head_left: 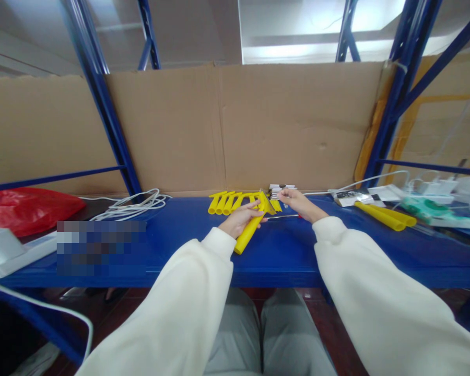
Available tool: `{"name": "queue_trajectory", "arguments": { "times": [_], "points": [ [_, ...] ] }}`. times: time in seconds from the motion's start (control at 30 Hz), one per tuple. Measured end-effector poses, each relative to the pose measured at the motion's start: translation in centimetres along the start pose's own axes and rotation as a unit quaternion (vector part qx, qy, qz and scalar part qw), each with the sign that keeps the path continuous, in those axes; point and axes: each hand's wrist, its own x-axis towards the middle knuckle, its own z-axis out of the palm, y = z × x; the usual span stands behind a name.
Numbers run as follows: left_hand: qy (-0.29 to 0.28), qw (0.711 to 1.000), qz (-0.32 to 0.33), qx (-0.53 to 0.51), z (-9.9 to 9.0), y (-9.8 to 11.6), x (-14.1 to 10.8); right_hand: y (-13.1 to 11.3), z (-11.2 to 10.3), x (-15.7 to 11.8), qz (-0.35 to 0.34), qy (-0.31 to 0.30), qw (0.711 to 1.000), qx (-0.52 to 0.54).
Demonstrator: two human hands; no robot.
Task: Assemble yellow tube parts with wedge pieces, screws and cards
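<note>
Cream sleeves (176,303) extend forward; yellow tube (246,239) slants through the left hand (241,218).

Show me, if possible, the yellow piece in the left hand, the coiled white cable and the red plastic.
Yellow piece (249,234): head view, on its tube-shaped body.
Coiled white cable (132,210): head view, on its bundled loops.
Red plastic (29,209): head view, on the middle of its visible surface.
</note>
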Motion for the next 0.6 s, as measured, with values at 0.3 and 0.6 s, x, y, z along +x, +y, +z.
{"name": "queue_trajectory", "arguments": {
  "times": [0.3,0.6],
  "points": [
    [-0.018,0.998,-0.037,0.042,0.3,0.0,-0.6,-1.3,1.4,-1.4,-0.006,-0.079,0.997,0.009],
    [-0.028,0.997,-0.026,0.066,0.0,-0.2,-0.2,-1.0,1.8,-1.3,0.016,-0.071,0.997,0.002]
  ]
}}
